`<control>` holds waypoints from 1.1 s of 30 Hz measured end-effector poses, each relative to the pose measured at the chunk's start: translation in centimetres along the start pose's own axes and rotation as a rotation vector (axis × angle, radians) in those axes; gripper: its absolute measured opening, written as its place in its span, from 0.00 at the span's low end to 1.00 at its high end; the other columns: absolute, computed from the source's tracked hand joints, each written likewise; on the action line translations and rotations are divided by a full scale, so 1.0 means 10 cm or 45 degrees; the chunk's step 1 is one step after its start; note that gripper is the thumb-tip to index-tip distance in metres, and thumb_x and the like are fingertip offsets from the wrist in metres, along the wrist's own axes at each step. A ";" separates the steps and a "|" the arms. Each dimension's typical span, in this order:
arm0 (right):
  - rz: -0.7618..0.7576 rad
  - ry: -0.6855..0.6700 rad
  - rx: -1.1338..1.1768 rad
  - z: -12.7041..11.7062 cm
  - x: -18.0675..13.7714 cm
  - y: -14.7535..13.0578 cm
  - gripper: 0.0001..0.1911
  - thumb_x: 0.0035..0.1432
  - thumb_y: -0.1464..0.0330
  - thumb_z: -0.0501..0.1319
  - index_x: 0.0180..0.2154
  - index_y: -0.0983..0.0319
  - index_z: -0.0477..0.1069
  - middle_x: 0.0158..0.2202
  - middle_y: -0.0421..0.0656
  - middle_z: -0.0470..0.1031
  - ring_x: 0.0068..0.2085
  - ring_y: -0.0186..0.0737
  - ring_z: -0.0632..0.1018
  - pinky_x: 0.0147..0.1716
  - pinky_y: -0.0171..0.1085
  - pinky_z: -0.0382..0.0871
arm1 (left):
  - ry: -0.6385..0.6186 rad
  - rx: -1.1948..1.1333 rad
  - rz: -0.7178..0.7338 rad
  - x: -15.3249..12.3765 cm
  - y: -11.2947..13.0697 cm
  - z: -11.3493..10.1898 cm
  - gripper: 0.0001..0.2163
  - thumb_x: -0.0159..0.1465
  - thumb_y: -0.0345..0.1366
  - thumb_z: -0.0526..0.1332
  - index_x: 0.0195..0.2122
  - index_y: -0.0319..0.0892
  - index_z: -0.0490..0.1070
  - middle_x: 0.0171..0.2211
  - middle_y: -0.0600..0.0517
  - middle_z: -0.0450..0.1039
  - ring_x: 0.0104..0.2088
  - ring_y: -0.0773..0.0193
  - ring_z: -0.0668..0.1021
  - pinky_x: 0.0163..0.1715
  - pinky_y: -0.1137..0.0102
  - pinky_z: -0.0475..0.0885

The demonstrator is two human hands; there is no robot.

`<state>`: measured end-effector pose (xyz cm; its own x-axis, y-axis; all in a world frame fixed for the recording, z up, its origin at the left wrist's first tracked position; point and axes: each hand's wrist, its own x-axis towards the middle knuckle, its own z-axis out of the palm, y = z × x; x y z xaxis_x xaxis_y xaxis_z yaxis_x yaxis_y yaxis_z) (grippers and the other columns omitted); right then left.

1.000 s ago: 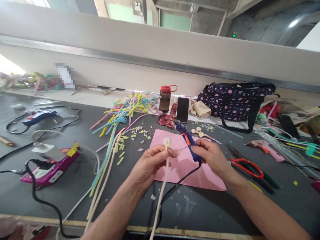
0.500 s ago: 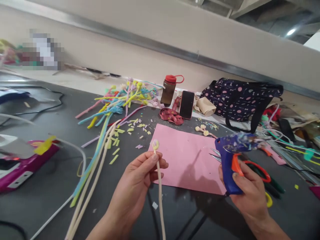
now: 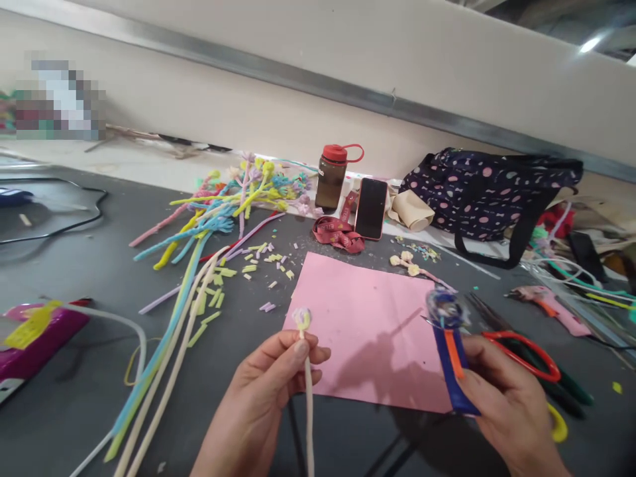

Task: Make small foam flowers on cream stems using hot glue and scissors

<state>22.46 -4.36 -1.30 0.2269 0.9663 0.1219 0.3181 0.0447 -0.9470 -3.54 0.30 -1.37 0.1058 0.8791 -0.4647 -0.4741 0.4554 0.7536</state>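
Note:
Between thumb and fingers, my left hand [image 3: 268,391] pinches a cream cord [image 3: 309,424] just below its tip. A small yellow and lilac bud [image 3: 302,319] sits on top of that cord, over the left edge of a pink sheet [image 3: 368,318]. My right hand [image 3: 507,397] is wrapped round the handle of a blue glue gun [image 3: 450,344] with an orange trigger. Its front end, smeared with clear and whitish residue, points roughly away from me. The glue gun is apart from the bud. Scissors with orange-red handles [image 3: 527,354] lie just behind my right hand.
Cords [image 3: 163,358] and a pile of coloured stems [image 3: 248,192] lie left, beside cut yellow and lilac bits [image 3: 213,298]. Behind stand a bottle [image 3: 332,179], a phone [image 3: 371,207] and a patterned bag [image 3: 481,192]. A pink glue gun [image 3: 551,308] lies right; a magenta power strip [image 3: 44,331] left.
The blue glue gun has turned from pointing rightward to pointing away from me. My left hand and the bud sit slightly lower in view, which has shifted a little.

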 end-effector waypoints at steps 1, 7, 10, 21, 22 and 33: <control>0.004 -0.007 -0.030 0.01 0.00 -0.02 0.09 0.50 0.61 0.61 0.29 0.60 0.71 0.22 0.41 0.70 0.25 0.40 0.72 0.21 0.33 0.66 | -0.002 0.002 0.001 0.00 0.00 0.00 0.08 0.51 0.39 0.67 0.29 0.40 0.75 0.30 0.48 0.77 0.31 0.63 0.77 0.33 0.71 0.71; 0.052 0.015 -0.097 0.08 0.00 -0.17 0.11 0.51 0.59 0.59 0.29 0.60 0.72 0.23 0.39 0.70 0.22 0.36 0.69 0.18 0.31 0.63 | -0.015 0.026 0.015 -0.02 0.02 0.00 0.08 0.53 0.38 0.66 0.31 0.40 0.74 0.32 0.48 0.77 0.33 0.64 0.76 0.35 0.72 0.71; 0.013 0.049 -0.135 0.06 0.02 -0.21 0.11 0.50 0.59 0.60 0.30 0.60 0.73 0.24 0.39 0.71 0.22 0.35 0.69 0.19 0.31 0.63 | -0.028 0.030 0.016 -0.06 0.04 0.03 0.08 0.53 0.39 0.66 0.31 0.40 0.74 0.32 0.47 0.77 0.33 0.64 0.76 0.35 0.72 0.70; 0.083 -0.241 0.155 -0.04 0.32 -0.37 0.09 0.53 0.62 0.61 0.31 0.62 0.72 0.23 0.38 0.69 0.24 0.32 0.67 0.21 0.29 0.63 | -0.262 0.056 0.105 0.06 0.25 0.43 0.08 0.55 0.39 0.65 0.30 0.40 0.74 0.27 0.51 0.73 0.25 0.72 0.70 0.22 0.79 0.63; 0.120 -0.266 0.267 -0.02 0.36 -0.37 0.09 0.53 0.62 0.61 0.30 0.62 0.72 0.22 0.38 0.68 0.23 0.31 0.66 0.21 0.29 0.62 | -0.261 0.032 0.102 0.09 0.25 0.43 0.08 0.55 0.39 0.65 0.30 0.40 0.74 0.26 0.52 0.73 0.25 0.73 0.70 0.21 0.80 0.62; 0.372 -0.452 1.015 0.24 0.51 -0.39 0.13 0.51 0.63 0.63 0.30 0.69 0.76 0.25 0.46 0.73 0.21 0.29 0.68 0.17 0.28 0.59 | -0.211 -0.102 0.067 0.18 0.13 0.27 0.08 0.53 0.38 0.66 0.30 0.39 0.73 0.25 0.52 0.72 0.22 0.75 0.69 0.19 0.80 0.59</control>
<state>20.18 0.98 2.33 -0.1392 0.9819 -0.1281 -0.4661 -0.1791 -0.8664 -1.61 2.86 0.05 0.2179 0.9157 -0.3376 -0.5505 0.4010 0.7323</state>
